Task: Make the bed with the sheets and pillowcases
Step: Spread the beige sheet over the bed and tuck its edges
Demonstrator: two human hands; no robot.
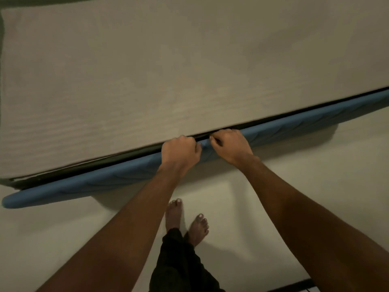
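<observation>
The sheet is being shown spread flat and smooth across the bed, its near edge running along a dark gap beside the blue padded bed rail. That edge is lying right at the knuckles of both hands, which are being held side by side, near each other but apart, about midway along the bed's side. The left hand is being held in a tight curl over the gap and the rail. The right hand is being curled likewise, its fingertips being hidden at the sheet's edge. Whether fabric is being pinched by either hand cannot be told. A small pucker is being seen in the rail's blue cover between the hands. Bare feet are being planted on the pale floor
</observation>
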